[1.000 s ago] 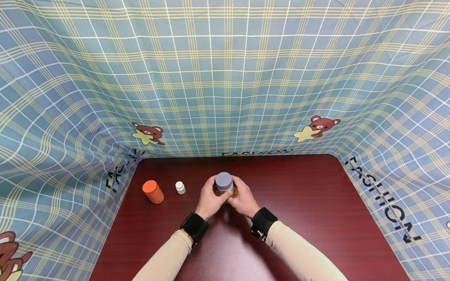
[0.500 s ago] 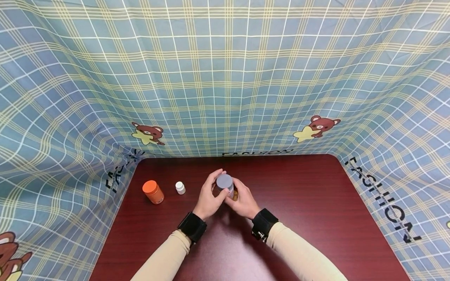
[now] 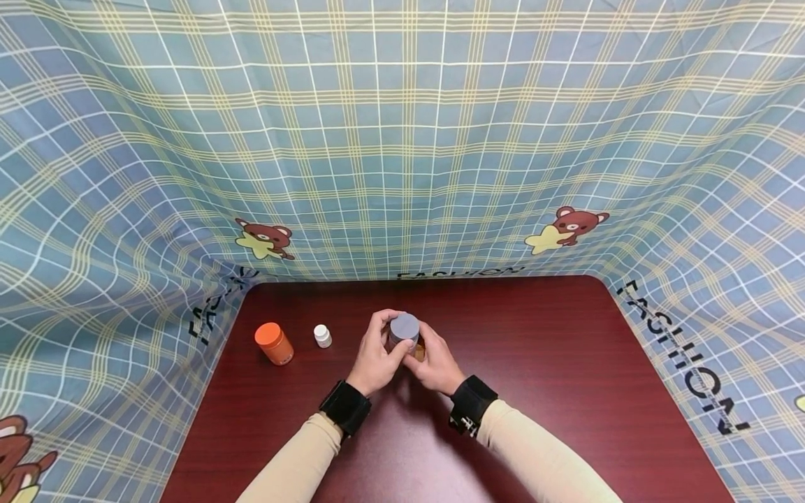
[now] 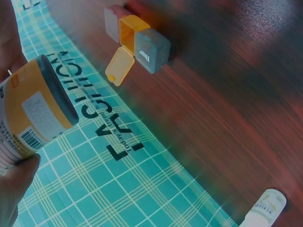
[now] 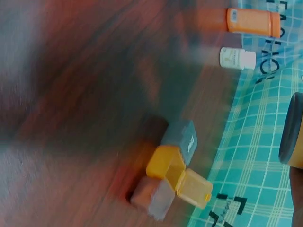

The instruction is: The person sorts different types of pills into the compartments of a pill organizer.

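Observation:
A grey-topped pill bottle (image 3: 404,326) is held up between my two hands over the table. In the left wrist view the bottle (image 4: 35,109) shows an orange-yellow label with a barcode and a dark lower end. My left hand (image 3: 372,365) grips its left side, thumb at the front. My right hand (image 3: 438,361) holds the right side, its far fingers partly hidden. Below stands a small pill organizer with a pinkish clear box (image 5: 152,197), a yellow box (image 5: 165,165) with its lid (image 5: 194,188) hanging open, and a closed grey-blue box (image 5: 181,141).
An orange bottle (image 3: 274,344) stands near the left edge of the dark red table (image 3: 534,349). Between it and my hands is a small white bottle (image 3: 323,336). A checked blue curtain (image 3: 402,175) encloses the back and sides.
Both hands still hold the pill bottle. It has shifted slightly right and nearer to me, and my left thumb and fingers have changed position on it.

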Tool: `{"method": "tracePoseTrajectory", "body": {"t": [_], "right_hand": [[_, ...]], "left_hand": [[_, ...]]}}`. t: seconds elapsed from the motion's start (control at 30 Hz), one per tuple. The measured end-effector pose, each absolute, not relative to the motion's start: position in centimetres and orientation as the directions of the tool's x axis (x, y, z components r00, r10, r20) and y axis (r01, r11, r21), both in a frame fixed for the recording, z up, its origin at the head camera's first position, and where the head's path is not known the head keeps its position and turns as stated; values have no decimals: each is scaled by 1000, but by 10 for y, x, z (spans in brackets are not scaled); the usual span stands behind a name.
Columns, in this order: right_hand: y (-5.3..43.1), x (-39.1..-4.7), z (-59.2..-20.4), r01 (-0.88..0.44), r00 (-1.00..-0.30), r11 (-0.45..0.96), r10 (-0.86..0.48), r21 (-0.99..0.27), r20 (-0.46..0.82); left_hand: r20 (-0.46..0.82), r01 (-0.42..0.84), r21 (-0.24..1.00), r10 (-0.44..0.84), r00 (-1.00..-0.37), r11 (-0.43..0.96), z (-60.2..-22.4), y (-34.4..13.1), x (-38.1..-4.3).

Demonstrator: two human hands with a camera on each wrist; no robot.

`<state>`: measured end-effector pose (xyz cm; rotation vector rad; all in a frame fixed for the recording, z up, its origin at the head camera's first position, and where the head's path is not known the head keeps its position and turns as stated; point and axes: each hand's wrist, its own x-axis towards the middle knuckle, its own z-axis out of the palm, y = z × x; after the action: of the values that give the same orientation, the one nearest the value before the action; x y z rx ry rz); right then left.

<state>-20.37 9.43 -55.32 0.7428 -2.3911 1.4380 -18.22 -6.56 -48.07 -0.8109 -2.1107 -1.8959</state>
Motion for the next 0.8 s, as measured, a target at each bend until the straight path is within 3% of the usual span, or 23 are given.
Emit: {"method": "tracePoseTrajectory", "body": {"t": [0.23,0.5,0.8], "right_hand": [[94,-202,-554,-565,-824,383,-297,-731,482],[92,-202,-553,-557,-830,418,-279,-718,482],[84,-203,-552,-542,-839,456,-238,-706,490]], "left_hand": [[470,493,867,218,-855,66,-480,-62,-177],[521,535,843,164,-837,53,-488,-59,-177],[480,473,876,-68,-875,100,-486,-50,-174]]}}
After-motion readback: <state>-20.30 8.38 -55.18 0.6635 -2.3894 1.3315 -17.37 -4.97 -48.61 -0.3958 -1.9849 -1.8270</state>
